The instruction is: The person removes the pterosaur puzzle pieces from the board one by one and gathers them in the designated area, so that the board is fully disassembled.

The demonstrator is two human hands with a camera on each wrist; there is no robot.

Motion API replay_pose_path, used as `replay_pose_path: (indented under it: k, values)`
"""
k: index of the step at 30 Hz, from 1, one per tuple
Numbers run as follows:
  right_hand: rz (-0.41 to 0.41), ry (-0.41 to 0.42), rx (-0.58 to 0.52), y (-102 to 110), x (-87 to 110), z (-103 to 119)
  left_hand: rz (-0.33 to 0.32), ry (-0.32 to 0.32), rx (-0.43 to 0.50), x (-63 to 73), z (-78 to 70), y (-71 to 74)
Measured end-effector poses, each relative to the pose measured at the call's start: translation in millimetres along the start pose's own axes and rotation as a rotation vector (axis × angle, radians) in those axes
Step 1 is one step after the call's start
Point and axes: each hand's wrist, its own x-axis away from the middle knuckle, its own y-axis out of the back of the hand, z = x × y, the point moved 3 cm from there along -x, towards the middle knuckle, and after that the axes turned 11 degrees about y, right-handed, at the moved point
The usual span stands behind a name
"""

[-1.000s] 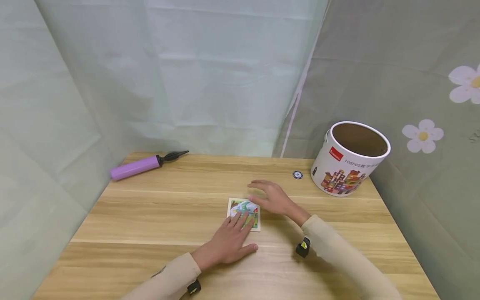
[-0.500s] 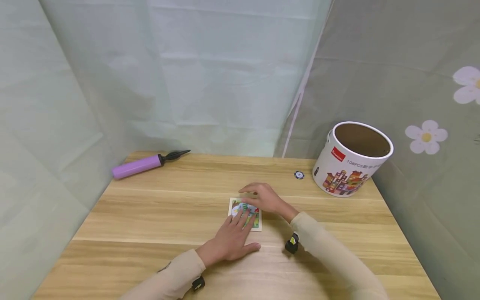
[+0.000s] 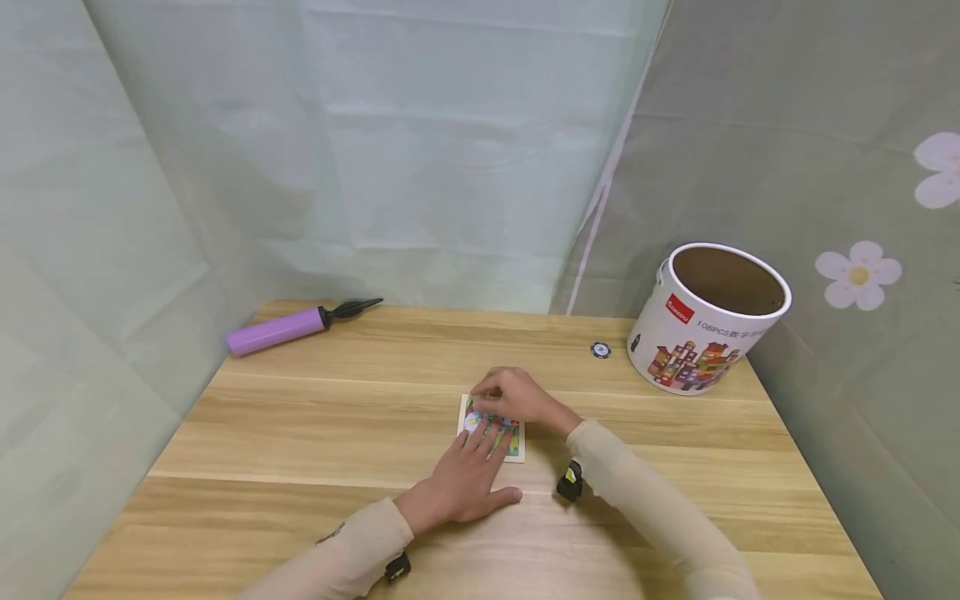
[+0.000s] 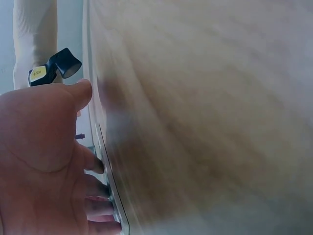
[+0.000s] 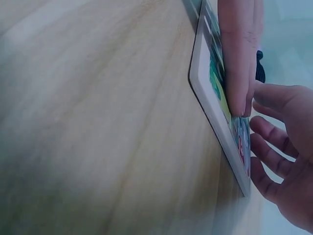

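A small square picture puzzle (image 3: pixel 517 443) with a pale rim and a bright green and white picture lies flat on the table. My left hand (image 3: pixel 467 483) rests on its near part, fingers straight and spread, the thumb out to the right on the wood. Over the far edge and left corner of the puzzle bends my right hand (image 3: pixel 517 395), thumb and index finger close together. In the right wrist view the fingers of the right hand (image 5: pixel 288 147) are loosely bent at the picture surface, beside the left fingertips. Much of the picture is hidden under both hands.
A white round tub (image 3: pixel 697 333) printed with building blocks stands at the right rear. Near it lies a dark-rimmed round chip (image 3: pixel 600 350). A purple hand pump (image 3: pixel 277 331) with a black nozzle lies at the left rear. Cloth curtains (image 3: pixel 450 150) hang behind the wooden table (image 3: pixel 322 433).
My right hand has moved left over the far edge of the puzzle, its thumb and index finger drawing closer together. The left hand stays in place on the puzzle.
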Motion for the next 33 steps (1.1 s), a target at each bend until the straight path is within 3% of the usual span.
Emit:
replay_pose_path:
  k: [17, 24, 29, 33]
  values:
    - [0.016, -0.082, -0.08, -3.6, -6.4, 0.6, -0.001, -0.017, 0.04, -1.6, 2.4, 3.9]
    - [0.023, -0.121, -0.096, -3.8, -7.7, 0.0, 0.014, 0.013, 0.085, -4.4, 0.8, 6.9]
    - [0.02, -0.137, -0.103, -4.2, -8.0, -0.3, -0.023, 0.03, 0.041, -9.6, 0.5, 6.4]
    - [0.014, -0.15, -0.117, -4.6, -8.3, -1.4, -0.014, 0.043, 0.02, -12.3, 1.0, 6.3]
